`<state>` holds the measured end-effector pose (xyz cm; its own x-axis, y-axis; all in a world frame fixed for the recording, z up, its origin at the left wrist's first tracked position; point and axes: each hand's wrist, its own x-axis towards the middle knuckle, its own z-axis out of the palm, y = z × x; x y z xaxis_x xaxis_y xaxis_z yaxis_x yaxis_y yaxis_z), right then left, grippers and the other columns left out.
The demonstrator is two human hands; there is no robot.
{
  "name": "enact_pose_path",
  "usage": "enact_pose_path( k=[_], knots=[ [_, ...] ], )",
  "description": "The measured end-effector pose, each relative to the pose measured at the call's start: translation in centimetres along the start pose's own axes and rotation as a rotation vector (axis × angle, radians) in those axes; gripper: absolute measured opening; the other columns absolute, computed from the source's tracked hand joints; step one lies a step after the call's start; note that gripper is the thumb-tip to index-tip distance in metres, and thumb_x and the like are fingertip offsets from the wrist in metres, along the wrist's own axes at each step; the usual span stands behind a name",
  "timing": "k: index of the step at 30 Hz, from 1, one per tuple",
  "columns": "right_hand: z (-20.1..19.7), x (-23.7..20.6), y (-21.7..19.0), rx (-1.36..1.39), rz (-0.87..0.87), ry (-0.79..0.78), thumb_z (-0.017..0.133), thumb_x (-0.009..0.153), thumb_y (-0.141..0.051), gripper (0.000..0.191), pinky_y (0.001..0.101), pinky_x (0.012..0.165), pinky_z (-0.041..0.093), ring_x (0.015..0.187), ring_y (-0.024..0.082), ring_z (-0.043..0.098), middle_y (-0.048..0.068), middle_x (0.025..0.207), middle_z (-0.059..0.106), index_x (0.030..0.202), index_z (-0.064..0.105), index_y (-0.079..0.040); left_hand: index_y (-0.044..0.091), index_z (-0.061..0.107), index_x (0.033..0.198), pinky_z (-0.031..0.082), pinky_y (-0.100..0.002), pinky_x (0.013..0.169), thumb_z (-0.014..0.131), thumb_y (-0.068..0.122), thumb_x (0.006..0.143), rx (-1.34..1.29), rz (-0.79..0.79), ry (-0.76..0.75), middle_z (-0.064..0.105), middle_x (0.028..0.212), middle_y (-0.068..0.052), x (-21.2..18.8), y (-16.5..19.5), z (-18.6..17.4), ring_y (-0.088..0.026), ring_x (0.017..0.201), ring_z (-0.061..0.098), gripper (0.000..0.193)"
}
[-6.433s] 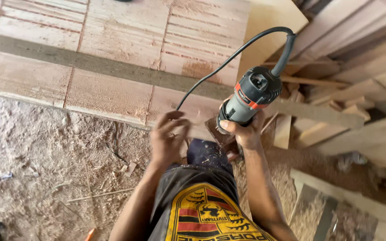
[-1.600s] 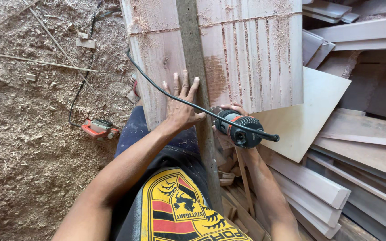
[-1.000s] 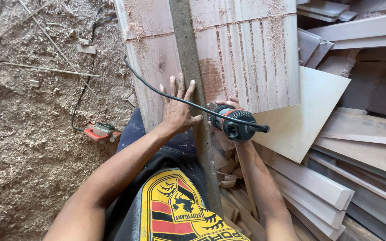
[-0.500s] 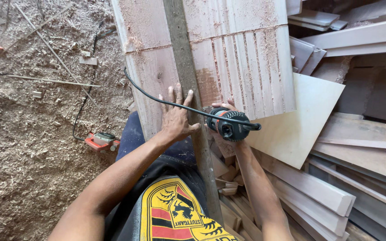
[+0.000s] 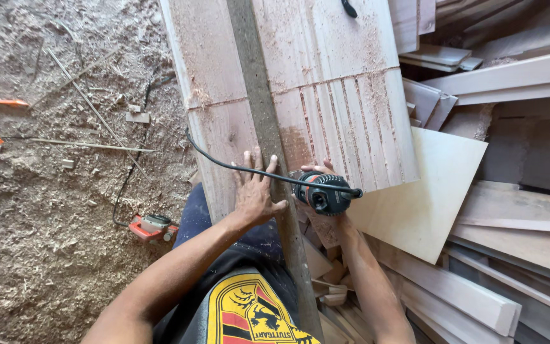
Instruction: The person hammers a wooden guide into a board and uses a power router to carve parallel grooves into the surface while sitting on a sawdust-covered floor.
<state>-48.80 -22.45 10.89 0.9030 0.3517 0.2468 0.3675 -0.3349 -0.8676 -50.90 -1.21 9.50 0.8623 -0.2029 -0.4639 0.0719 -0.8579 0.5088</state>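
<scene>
A wide wooden panel (image 5: 351, 95) with routed grooves lies in front of me, dusted with sawdust. A long grey straightedge strip (image 5: 259, 114) runs along it lengthwise. My left hand (image 5: 254, 194) rests flat on the panel beside the strip, fingers spread. My right hand (image 5: 316, 175) grips a black and red handheld router (image 5: 323, 194), standing on the panel's near edge just right of the strip. Its black cord (image 5: 224, 162) runs left across my left hand and down to the floor.
Sawdust covers the floor (image 5: 46, 255) on the left, with thin sticks and a small red tool (image 5: 154, 227) lying there. A pale plywood sheet (image 5: 428, 197) and stacked planks (image 5: 510, 267) crowd the right side. Offcuts lie below the panel.
Since 6.4 s ago the view swung round, and the router came down from the air onto the panel's near edge. My left hand went flat on the board. In the last second little moved.
</scene>
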Motion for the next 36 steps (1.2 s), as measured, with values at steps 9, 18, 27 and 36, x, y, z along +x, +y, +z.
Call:
enact_pose_path(
  k=[9,18,27,36],
  knots=[
    [0.7,0.4,-0.1,0.109,-0.030,0.057,0.093,0.076,-0.015,0.076,0.0423,0.128,0.031,0.114,0.017,0.068,0.009,0.128,0.068,0.138,0.049,-0.014,0.018,0.016,0.162,-0.002,-0.074,0.116,0.085,0.055,0.067,-0.013,0.018,0.027,-0.006,0.168,-0.026,-0.4,-0.1,-0.6,-0.048,0.154,-0.010,0.124],
    [0.8,1.3,-0.5,-0.030,-0.008,0.056,0.093,0.075,-0.015,0.072,0.0424,0.129,0.030,0.114,0.018,0.068,0.007,0.125,0.069,0.134,0.053,-0.014,0.017,0.017,0.162,-0.003,-0.073,0.117,0.085,0.054,0.066,-0.014,0.031,0.038,-0.004,0.167,-0.027,-0.7,-0.1,-1.0,-0.049,0.154,-0.009,0.124],
    [1.2,2.0,0.2,-0.076,-0.014,0.014,0.096,0.070,-0.015,0.071,0.0384,0.126,0.034,0.115,0.015,0.066,0.005,0.127,0.068,0.130,0.057,-0.017,0.016,0.015,0.161,-0.009,-0.071,0.117,0.085,0.055,0.067,-0.001,0.041,-0.004,-0.005,0.165,-0.031,-0.8,0.0,-1.6,-0.050,0.153,-0.011,0.124],
    [1.5,2.7,0.5,-0.017,0.061,0.016,0.095,0.072,-0.017,0.072,0.0365,0.124,0.036,0.113,0.016,0.067,0.005,0.126,0.068,0.132,0.056,-0.013,0.017,0.013,0.161,-0.011,-0.072,0.117,0.084,0.057,0.071,0.007,0.027,-0.035,-0.003,0.165,-0.033,-1.1,0.0,-1.8,-0.052,0.152,-0.014,0.121]
  ],
)
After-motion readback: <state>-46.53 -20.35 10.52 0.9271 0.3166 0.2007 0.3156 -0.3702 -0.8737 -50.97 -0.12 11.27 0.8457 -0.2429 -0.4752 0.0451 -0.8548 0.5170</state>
